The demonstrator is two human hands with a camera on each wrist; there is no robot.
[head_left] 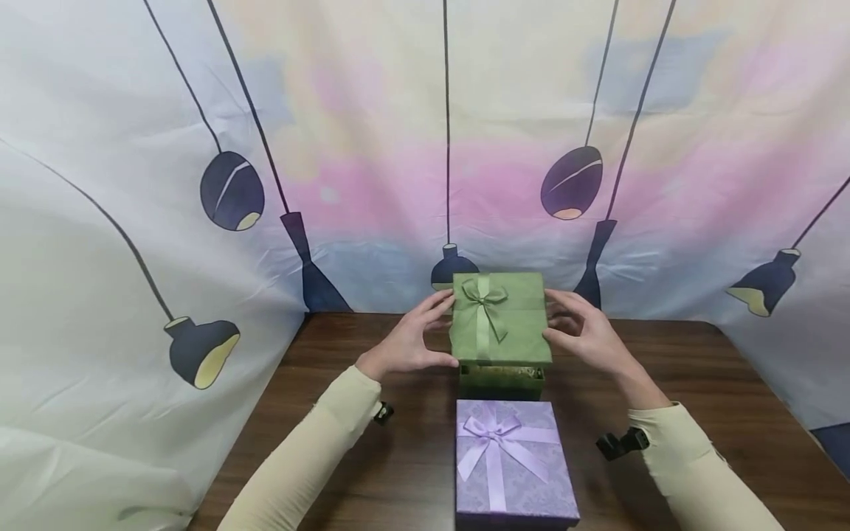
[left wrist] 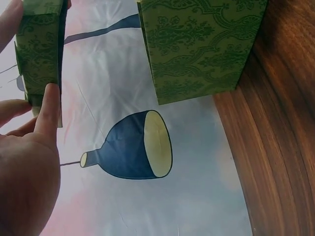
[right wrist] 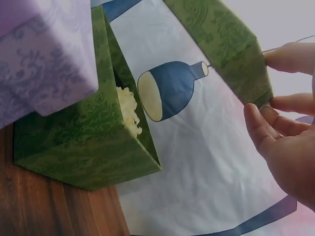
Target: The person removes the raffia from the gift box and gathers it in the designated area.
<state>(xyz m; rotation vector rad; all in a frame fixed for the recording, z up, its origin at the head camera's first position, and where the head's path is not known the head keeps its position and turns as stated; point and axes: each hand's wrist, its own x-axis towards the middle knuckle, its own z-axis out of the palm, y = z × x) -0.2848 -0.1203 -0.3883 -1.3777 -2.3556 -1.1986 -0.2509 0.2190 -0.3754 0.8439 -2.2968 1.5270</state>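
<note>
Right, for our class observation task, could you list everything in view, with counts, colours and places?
Green lid: one, green, held raised above the green box
Green bow: one, green, on the green lid
Green box: one, patterned green, on the table behind the purple box
Filling: one mass, pale yellow, inside the green box
Purple box: one, patterned lilac, lidded, nearest the wearer
Lilac bow: one, lilac, on the purple box
Table: one, brown wood-grain, beneath the boxes
Backdrop: pale multicoloured, behind and beside the table
Printed lamps: at least seven, dark blue, on the backdrop
Black devices: two, black, one per wrist
Sleeves: two, cream, on the forearms
Left hand: one, gripping the lid's left side
Right hand: one, gripping its right side
</note>
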